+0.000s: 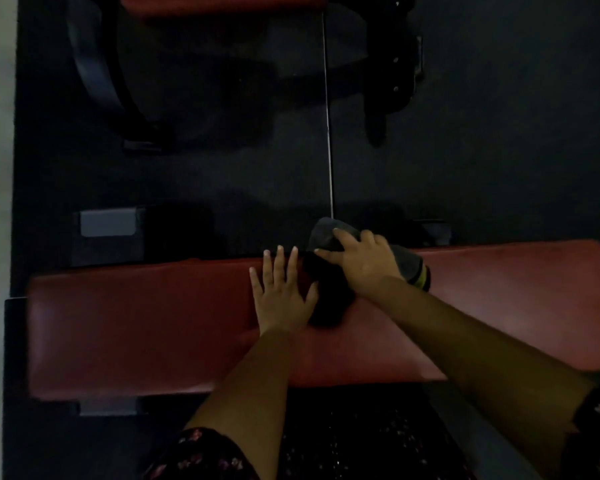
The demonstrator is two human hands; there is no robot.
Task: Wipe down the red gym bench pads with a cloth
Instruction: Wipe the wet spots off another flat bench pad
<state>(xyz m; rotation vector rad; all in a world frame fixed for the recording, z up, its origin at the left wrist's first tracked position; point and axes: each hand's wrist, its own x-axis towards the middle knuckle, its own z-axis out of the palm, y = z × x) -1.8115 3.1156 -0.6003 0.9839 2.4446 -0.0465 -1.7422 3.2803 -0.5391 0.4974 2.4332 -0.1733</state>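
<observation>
- My right hand (361,265) lies on top of the cloth (321,233) at the far edge of the red pad (136,323). Its fingers are spread and only slightly bent, so I judge it is pressing down rather than clenching. Part of the cloth hangs past that far edge, and with no real grip a push further out could drop it onto the dark floor (465,150).
- My left hand (281,296) is flat on the pad, fingers straight and splayed, holding nothing. It sits just beside the cloth's dark bunched part; I cannot tell whether the thumb touches it. A leftward sweep would run straight into this hand unless I lift it first.
- The cloth is gathered in a lump, not spread out. I expect only a narrow strip to meet the vinyl on each pass, which would leave unwiped bands between strokes.
- The light is poor and I cannot tell which areas are clean. Both ends of the pad and its near edge lie well apart from the cloth, so they are the easiest to miss.
- If I am leaning on the left palm, a slick pad could let it slide.
- A second red pad (222,5) shows at the top of the view, across the floor. It could easily be forgotten.
</observation>
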